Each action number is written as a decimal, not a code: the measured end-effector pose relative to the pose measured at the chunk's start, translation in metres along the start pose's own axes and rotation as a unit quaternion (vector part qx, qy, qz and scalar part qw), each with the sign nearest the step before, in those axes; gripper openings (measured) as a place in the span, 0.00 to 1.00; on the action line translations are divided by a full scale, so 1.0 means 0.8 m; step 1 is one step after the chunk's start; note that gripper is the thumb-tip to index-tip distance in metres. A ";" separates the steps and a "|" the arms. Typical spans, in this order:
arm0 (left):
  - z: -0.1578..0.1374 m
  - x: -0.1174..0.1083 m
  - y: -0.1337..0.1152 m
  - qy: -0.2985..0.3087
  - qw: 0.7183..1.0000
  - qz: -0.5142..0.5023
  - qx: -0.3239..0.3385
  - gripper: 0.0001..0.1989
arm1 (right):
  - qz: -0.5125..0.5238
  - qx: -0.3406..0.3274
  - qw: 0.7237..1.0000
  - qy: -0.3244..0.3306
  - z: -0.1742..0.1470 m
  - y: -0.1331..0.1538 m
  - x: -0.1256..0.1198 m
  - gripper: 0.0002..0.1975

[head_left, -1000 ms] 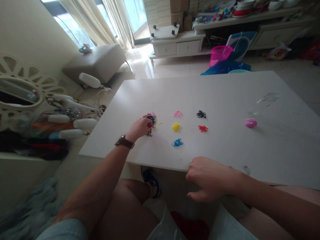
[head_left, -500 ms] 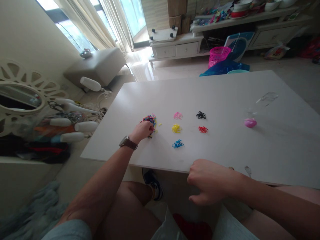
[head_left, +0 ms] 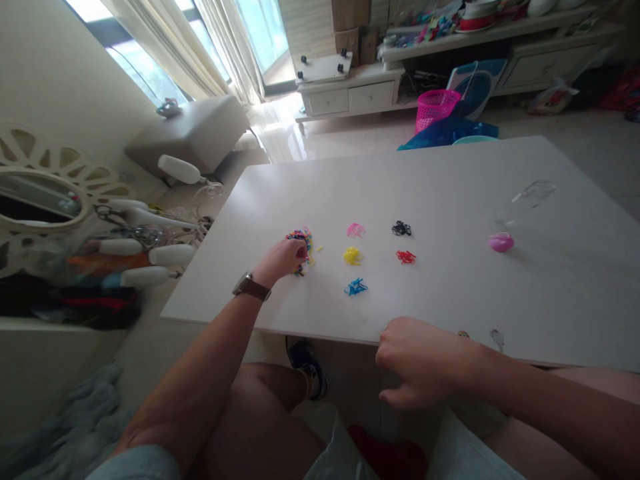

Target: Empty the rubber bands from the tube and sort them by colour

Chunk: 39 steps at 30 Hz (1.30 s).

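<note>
My left hand (head_left: 287,259), with a watch on the wrist, reaches into a mixed pile of small coloured rubber bands (head_left: 303,235) at the table's left. Its fingers are pinched together and what they hold is too small to make out. To the right of the pile lie separate little heaps: pink bands (head_left: 355,230), yellow bands (head_left: 353,256), blue bands (head_left: 356,287), black bands (head_left: 401,229) and red bands (head_left: 406,257). My right hand (head_left: 417,360) is curled into a loose fist at the table's near edge, thumb sticking out, no object visible in it.
On the right of the white table (head_left: 450,193) are a pink-purple rounded item (head_left: 501,242) and a clear plastic container (head_left: 537,192). Small items lie by my right forearm, one of them clear (head_left: 497,340). A lamp with white shades (head_left: 173,253) stands beyond the left edge.
My left hand shifts slightly within the mixed pile, its wrist edging left. My right hand stays put, and the sorted heaps look the same.
</note>
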<state>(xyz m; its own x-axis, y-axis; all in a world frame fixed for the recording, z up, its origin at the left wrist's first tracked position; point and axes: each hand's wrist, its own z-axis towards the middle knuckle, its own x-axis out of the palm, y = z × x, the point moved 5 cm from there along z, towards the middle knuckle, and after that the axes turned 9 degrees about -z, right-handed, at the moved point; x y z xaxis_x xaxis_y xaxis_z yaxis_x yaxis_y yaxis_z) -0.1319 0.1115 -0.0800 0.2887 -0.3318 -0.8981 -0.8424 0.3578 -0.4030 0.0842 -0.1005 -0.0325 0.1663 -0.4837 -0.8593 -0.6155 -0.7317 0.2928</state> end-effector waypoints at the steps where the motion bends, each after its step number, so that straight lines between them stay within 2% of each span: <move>1: 0.000 0.000 0.001 -0.003 1.000 -0.001 0.001 0.03 | -0.001 0.001 1.000 0.004 0.000 0.000 0.000 0.21; 9: 0.000 -0.004 -0.001 -0.001 1.000 0.004 -0.007 0.11 | -0.001 0.002 1.000 0.013 0.000 0.000 0.000 0.21; 18: -0.002 -0.012 0.001 -0.019 0.999 -0.029 0.005 0.09 | 0.007 0.001 1.000 0.003 0.000 -0.001 0.005 0.20; 23: -0.002 -0.005 -0.002 -0.005 1.000 -0.002 0.006 0.07 | 0.003 0.003 1.000 0.008 0.002 0.000 0.005 0.20; 31: 0.000 0.009 0.000 0.013 0.997 0.071 -0.035 0.10 | 0.007 0.006 1.000 0.016 0.004 0.000 0.005 0.20; 39: 0.005 0.015 -0.007 0.021 0.996 0.081 0.006 0.08 | 0.004 0.005 1.000 0.015 0.003 0.001 0.006 0.20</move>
<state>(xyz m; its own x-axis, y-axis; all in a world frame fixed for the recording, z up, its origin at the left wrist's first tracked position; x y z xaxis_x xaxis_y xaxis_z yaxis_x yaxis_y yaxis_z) -0.1222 0.1092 -0.0893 0.1299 -0.3059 -0.9432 -0.8709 0.4195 -0.2560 0.0830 -0.1021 -0.0371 0.1852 -0.5037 -0.8438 -0.6249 -0.7230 0.2945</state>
